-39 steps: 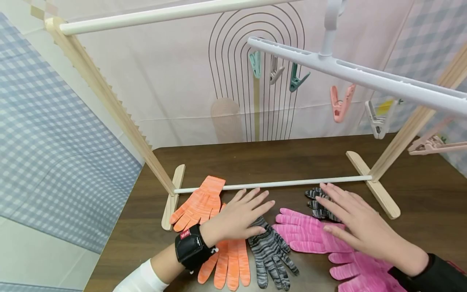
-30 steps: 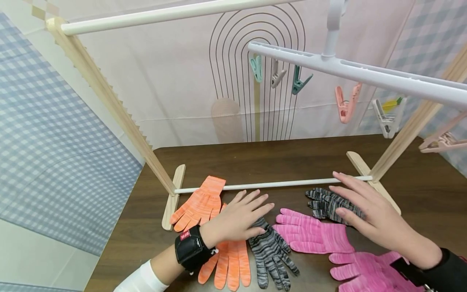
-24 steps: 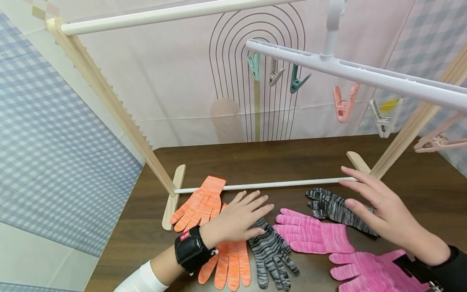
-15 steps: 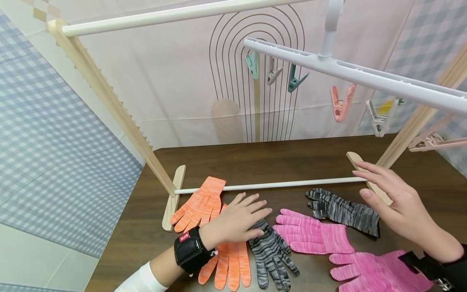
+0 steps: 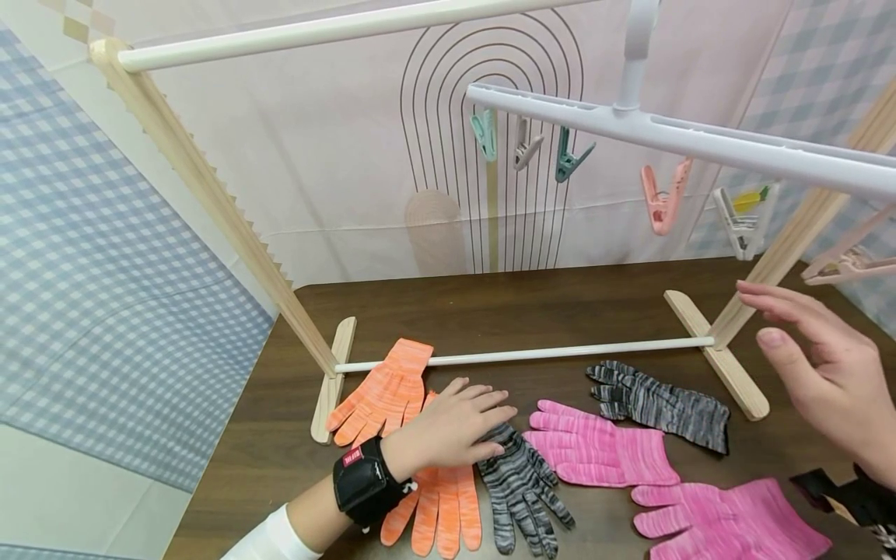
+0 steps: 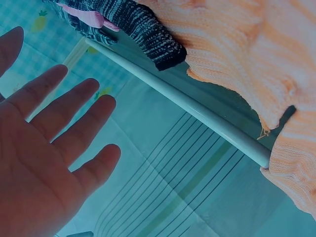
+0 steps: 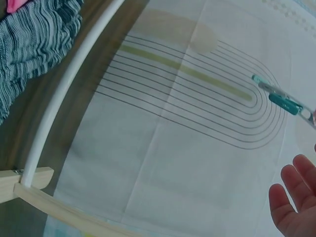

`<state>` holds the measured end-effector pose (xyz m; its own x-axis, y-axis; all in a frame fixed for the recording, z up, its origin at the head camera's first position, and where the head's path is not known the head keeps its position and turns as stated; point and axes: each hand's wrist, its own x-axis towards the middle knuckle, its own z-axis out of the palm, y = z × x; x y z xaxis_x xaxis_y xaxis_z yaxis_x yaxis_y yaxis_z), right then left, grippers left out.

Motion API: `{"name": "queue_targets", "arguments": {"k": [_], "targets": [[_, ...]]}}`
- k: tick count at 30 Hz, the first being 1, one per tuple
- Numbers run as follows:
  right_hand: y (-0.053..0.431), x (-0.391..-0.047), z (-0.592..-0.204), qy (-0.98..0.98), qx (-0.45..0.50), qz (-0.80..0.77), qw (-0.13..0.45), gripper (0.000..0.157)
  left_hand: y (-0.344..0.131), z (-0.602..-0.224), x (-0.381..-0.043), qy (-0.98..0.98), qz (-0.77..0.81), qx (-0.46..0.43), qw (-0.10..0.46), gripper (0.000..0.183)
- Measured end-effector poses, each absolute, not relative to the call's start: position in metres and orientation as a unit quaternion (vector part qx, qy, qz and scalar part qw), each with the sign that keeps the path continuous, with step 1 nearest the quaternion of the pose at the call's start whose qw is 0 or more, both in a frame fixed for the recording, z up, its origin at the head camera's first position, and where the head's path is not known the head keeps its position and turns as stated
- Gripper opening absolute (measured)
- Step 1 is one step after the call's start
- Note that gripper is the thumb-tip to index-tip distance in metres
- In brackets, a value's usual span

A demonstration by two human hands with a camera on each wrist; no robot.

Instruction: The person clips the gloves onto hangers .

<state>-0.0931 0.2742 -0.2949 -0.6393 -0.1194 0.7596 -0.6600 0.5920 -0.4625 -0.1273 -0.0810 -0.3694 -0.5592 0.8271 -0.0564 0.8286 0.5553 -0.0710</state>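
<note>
My left hand [image 5: 455,424], fingers spread, hovers over an orange knit glove [image 5: 439,517] and a grey-and-black striped glove [image 5: 523,490]. Its palm [image 6: 44,158] faces the left wrist camera, holding nothing. Another orange glove [image 5: 392,389] lies across the low bar at left. My right hand [image 5: 833,373] is raised beside the drying stand's right post, thumb apart from loosely bent fingers, grasping nothing. Left of it lie a second striped glove [image 5: 665,408], a pink glove [image 5: 605,451] and another pink glove [image 5: 735,521] nearer the front.
A wooden stand [image 5: 189,163] with a white top rail [image 5: 336,29] and low bar [image 5: 532,355] straddles the dark table [image 5: 532,303]. From above hangs a white hanger [image 5: 672,128] with several clothes pegs, including a pink peg [image 5: 663,198], at upper right.
My right hand has moved right from above the pink and striped gloves, uncovering them, to beside the right post. My left hand has barely shifted. The hanger sways slightly.
</note>
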Motion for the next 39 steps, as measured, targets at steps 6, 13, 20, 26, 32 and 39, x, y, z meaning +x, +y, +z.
{"name": "queue_targets", "arguments": {"k": [6, 13, 20, 26, 32, 39], "targets": [[0.28, -0.093, -0.291, -0.812, 0.217, 0.427, 0.334, 0.031, -0.081, -0.37, -0.127, 0.881, -0.045, 0.471, 0.007, 0.048], [0.284, -0.096, -0.287, -0.773, 0.234, 0.491, 0.327, 0.03, -0.08, -0.37, -0.128, 0.88, -0.051, 0.471, 0.006, 0.047], [0.281, -0.101, -0.276, -0.654, 0.327, 0.603, 0.318, 0.028, -0.08, -0.37, -0.127, 0.881, -0.051, 0.471, 0.01, 0.047], [0.291, -0.113, -0.277, -0.586, 0.376, 0.658, 0.287, 0.032, -0.08, -0.37, -0.127, 0.88, -0.045, 0.473, 0.007, 0.047], [0.309, -0.126, -0.288, -0.486, 0.393, 0.754, 0.204, 0.037, -0.081, -0.371, -0.127, 0.881, -0.041, 0.471, 0.014, 0.046], [0.303, -0.129, -0.282, -0.39, 0.437, 0.796, 0.157, 0.042, -0.081, -0.373, -0.127, 0.881, -0.041, 0.47, 0.016, 0.046]]}}
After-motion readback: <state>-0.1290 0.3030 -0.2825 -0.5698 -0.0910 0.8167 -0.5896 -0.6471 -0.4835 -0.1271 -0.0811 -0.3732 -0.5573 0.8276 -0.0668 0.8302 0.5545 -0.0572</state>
